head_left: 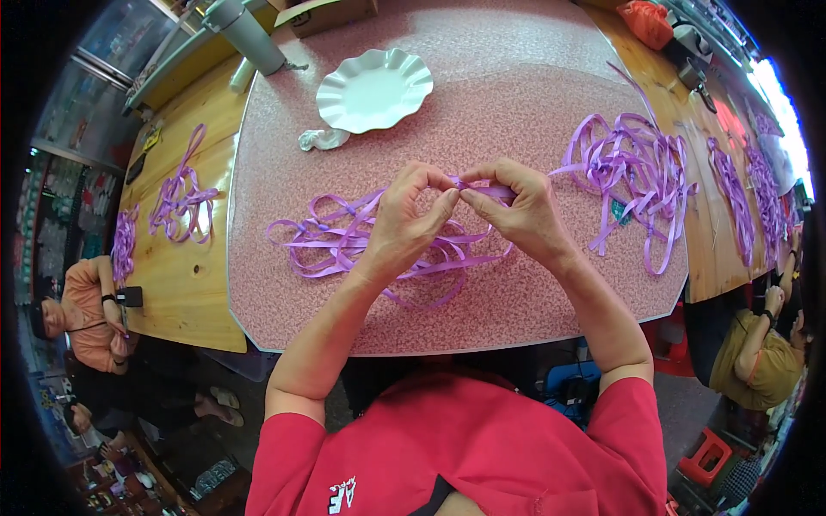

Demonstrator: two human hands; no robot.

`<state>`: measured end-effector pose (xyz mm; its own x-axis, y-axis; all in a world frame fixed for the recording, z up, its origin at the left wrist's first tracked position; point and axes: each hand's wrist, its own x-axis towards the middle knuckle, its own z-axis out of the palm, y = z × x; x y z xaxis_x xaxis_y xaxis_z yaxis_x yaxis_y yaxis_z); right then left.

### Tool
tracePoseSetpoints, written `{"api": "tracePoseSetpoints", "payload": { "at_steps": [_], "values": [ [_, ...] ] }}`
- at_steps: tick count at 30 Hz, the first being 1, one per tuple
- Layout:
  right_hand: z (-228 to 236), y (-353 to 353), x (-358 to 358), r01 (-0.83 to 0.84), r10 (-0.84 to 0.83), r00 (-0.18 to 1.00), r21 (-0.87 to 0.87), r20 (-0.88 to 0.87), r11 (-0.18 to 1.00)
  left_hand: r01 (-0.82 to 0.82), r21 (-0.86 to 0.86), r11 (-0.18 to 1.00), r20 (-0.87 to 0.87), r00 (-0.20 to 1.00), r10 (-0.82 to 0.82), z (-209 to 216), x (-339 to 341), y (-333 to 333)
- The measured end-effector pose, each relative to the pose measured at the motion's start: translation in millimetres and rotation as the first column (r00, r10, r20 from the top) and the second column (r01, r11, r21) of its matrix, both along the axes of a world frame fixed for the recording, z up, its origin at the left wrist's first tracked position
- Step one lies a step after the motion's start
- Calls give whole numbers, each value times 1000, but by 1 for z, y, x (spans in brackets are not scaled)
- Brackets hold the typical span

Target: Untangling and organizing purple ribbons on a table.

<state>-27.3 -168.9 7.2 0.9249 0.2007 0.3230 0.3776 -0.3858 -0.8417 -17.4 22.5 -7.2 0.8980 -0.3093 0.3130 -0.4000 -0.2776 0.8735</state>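
Note:
My left hand [406, 213] and my right hand [527, 205] meet over the middle of the pink speckled table mat. Thumb and forefinger of each are pinched on a purple ribbon [496, 191], their tips almost touching. Whether a knot sits between the fingertips I cannot tell. Below and left of my left hand spreads a loose pile of looped purple ribbon [323, 232] with small knots in it. A bigger tangle of the same ribbon [632, 163] lies on the right, and a strand runs from it toward my right hand.
A white scalloped plate [376, 90] lies beyond my hands, beside a crumpled white tissue [323, 139]. Behind stand a grey tumbler [244, 36] and a cardboard box [325, 14]. More ribbon bundles [182, 205] rest on the wooden side tables. Other people [90, 301] sit left and right.

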Motion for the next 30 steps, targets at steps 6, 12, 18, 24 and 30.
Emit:
{"api": "tracePoseSetpoints", "payload": {
  "at_steps": [6, 12, 18, 24, 30],
  "values": [
    [-8, -2, 5, -47, 45, 999, 56, 28, 997, 14, -44, 999, -47, 999, -16, -4, 2, 3],
    [0, -8, 6, -94, 93, 995, -114, -21, 989, 21, -104, 994, -89, 996, -31, -6, 1, 3],
    [-7, -2, 3, -80, 80, 997, 17, 22, 997, 37, 51, 998, -30, 999, -36, -9, 2, 6],
    [-1, 1, 0, -54, 56, 998, -52, 41, 997, 29, 17, 999, -65, 997, -28, -6, 0, 5],
    [-2, 2, -1, -27, 28, 999, -52, 21, 998, 30, -18, 999, -106, 994, -32, -7, 0, 5]
  ]
}}
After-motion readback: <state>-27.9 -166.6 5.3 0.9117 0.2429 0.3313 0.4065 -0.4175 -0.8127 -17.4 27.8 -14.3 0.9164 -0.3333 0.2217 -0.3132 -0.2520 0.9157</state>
